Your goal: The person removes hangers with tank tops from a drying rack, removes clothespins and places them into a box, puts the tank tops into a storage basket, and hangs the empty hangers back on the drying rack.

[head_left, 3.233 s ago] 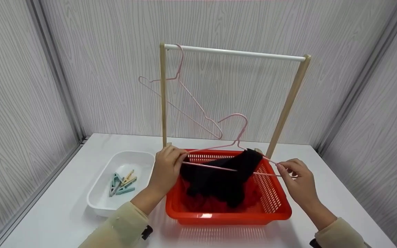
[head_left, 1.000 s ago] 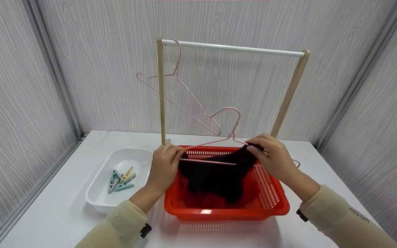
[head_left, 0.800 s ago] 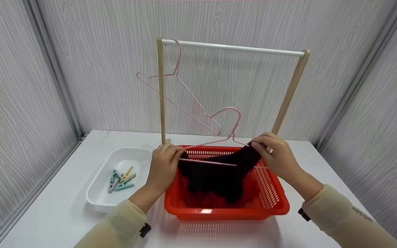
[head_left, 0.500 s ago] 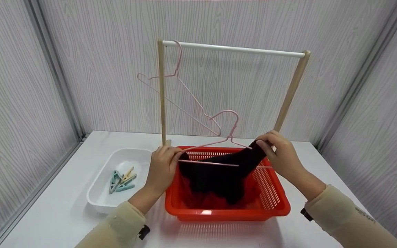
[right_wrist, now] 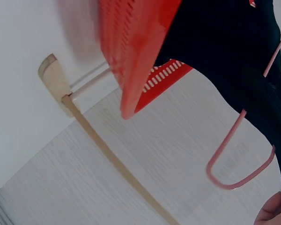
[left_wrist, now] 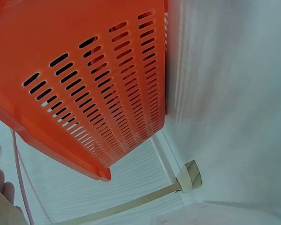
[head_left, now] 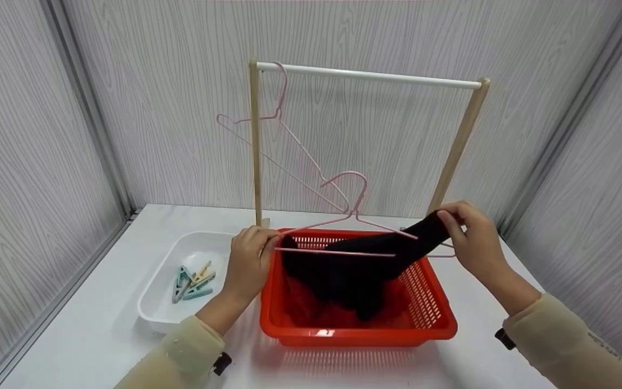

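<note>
My left hand (head_left: 249, 262) pinches the left end of a pink wire hanger (head_left: 338, 252), held over the red basket. A black garment (head_left: 354, 275) hangs on the hanger and droops into the basket; its exact kind is unclear. With thumb and fingers, my right hand (head_left: 475, 235) pinches an edge of the garment and stretches it up to the right, past the hanger's right arm. In the right wrist view, the hanger's rounded end (right_wrist: 220, 180) sticks out from the dark cloth (right_wrist: 225, 42). The left wrist view shows only part of the left hand (left_wrist: 4, 201).
The red perforated basket (head_left: 359, 337) contains reddish cloth. A rack with a white rail (head_left: 370, 74) and wooden posts stands behind; a second pink hanger (head_left: 303, 148) hangs at its left. Left of the basket, a white tray (head_left: 151, 319) holds several clothespins (head_left: 195, 281).
My right hand has gone from the hanger's right end to the garment's edge and drawn it outward to the right. The left hand keeps its hold, and the held hanger has shifted slightly left.
</note>
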The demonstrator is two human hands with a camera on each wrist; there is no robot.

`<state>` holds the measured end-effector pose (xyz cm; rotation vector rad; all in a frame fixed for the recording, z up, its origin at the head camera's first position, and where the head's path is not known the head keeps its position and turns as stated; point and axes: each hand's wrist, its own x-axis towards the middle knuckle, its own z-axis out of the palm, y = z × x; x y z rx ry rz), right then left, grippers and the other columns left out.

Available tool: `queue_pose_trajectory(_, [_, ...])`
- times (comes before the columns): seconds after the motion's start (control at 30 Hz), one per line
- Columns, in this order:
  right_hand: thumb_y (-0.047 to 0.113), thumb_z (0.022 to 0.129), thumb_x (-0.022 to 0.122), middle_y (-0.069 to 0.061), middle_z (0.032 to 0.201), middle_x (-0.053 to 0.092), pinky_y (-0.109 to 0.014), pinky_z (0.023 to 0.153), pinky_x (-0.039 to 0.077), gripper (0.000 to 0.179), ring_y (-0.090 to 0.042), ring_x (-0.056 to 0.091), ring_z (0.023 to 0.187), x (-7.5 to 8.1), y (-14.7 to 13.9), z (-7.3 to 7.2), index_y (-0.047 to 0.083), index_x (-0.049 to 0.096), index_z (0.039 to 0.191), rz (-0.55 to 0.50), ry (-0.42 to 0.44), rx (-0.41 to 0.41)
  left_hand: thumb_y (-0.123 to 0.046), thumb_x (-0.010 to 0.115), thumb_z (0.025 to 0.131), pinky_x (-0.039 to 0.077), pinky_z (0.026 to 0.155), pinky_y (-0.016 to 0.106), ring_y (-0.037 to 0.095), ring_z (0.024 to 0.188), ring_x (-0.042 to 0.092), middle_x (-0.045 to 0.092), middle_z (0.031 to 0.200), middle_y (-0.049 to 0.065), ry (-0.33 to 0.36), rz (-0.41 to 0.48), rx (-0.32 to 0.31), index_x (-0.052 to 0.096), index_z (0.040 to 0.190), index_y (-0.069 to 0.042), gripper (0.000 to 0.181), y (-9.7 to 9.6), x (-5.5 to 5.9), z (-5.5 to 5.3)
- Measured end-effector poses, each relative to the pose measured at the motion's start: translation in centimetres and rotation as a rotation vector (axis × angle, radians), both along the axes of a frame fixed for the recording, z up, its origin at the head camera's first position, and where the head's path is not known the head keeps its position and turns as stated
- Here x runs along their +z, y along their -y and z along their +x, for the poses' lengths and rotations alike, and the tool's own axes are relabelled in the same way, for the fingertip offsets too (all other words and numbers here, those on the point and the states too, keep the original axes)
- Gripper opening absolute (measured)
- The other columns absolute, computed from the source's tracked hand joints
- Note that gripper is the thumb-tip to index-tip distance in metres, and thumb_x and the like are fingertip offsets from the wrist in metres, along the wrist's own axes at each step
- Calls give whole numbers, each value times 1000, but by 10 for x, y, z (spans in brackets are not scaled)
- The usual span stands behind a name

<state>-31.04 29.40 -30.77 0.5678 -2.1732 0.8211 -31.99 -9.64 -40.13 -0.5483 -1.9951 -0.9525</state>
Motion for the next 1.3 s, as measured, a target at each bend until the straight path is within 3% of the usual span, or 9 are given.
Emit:
queue_pose_trajectory(0.2, [10,100,61,-8,89,64,-13,68,39,14,-4,53,76,-7,-10,-1,-1,69,100,-49,33,-97,-9,69,94,43,80,42,23,91,60,67,94,4,-20,15,6,72,99,-8,6,5,-2,-1])
queue_pose_trajectory(0.7, [18,103,57,-14,90,62,-15,67,39,23,-11,52,76,-25,-27,-2,-4,66,104,-88,153,-219,-11,67,95,43,77,42,23,85,58,65,90,3,-101,22,28,70,97,-9,4,13,-4,-3])
queue_pose_trajectory(1.3, [16,104,55,-13,88,64,-16,66,42,22,-19,55,77,-56,-20,-4,-3,65,107,-105,300,-222,-12,67,96,43,78,41,22,85,58,65,90,4,-96,79,44,72,100,-9,7,16,-5,0])
